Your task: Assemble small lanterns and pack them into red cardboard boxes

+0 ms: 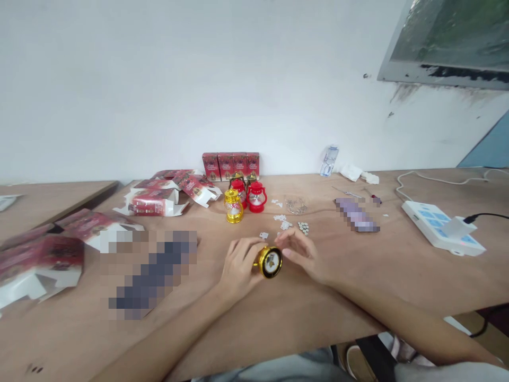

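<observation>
My left hand [239, 265] is wrapped round a small gold toy lantern [269, 261], tipped so its round base faces me. My right hand [298, 251] is at the lantern's right side, fingers curled and fingertips touching its base rim. Both hands hover just above the wooden table [358, 286] near its middle. Beyond them stand a gold lantern [233, 206] and two red lanterns [255, 197], upright. Small white tabs [280, 218] and several tiny round cells [303, 227] lie scattered just beyond my right hand.
Red boxes [230, 165] stand in a row at the wall; opened red boxes [159, 199] lie left. A white power strip [442, 227] with a black cable sits right. A plastic bottle [329, 160] and crumpled tissue [352, 172] are at the back. Blurred patches cover two items.
</observation>
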`<state>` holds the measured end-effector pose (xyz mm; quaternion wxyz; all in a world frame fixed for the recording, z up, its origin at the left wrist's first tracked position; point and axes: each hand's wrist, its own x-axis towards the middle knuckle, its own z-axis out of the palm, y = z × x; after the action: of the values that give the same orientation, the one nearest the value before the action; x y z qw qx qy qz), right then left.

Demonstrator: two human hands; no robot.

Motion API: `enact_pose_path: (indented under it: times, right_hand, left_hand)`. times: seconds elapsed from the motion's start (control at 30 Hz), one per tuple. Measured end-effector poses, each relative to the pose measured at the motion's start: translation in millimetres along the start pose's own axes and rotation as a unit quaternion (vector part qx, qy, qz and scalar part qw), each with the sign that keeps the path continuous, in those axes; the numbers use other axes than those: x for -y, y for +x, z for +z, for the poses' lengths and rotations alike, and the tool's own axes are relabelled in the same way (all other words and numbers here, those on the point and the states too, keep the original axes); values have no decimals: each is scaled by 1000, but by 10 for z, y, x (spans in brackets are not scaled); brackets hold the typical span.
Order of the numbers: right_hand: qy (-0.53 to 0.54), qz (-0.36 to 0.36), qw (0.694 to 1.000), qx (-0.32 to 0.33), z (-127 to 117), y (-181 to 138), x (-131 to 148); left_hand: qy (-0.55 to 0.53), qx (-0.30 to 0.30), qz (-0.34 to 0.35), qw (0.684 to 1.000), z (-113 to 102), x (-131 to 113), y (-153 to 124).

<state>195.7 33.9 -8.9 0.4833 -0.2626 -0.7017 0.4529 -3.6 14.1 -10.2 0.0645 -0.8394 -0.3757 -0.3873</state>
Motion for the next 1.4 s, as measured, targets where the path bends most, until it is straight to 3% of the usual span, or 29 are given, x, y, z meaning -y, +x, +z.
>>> enact_pose_path:
  times: [0.1,0.2,0.3,0.43,0.57,0.9,1.1,1.23,1.4]
  right_hand:
    - [-136,-7,989,-66,-144,46,-95]
    - [-318,-22,942,-108,-302,105,-218]
    - [-452,-58,888,-64,-412,150,-309]
    - [-532,-80,842,28,-410,159,-356]
    - [-555,-112,822,60,-342,145,-384]
    - [-543,-180,820,13,-315,139,-369]
    - [-467,-284,835,-59,-201,64,-100]
    - [-441,-373,811,-94,-54,-8,62]
    - [-455,-366,810,-60,65,-85,14]
  left_hand:
    - [-11,-8,-50,999,-18,68,2]
    - [-13,-10,-95,995,-18,136,0]
    - [-12,-11,-122,992,-6,163,-6]
    - [-29,-1,-115,993,-4,134,-7]
    - [-46,8,-96,994,-8,106,-2]
    - [-44,13,-92,995,-2,110,9]
    - [-38,17,-91,995,-21,73,31]
    - [-24,6,-77,997,11,65,24]
    - [12,-7,-64,998,30,28,22]
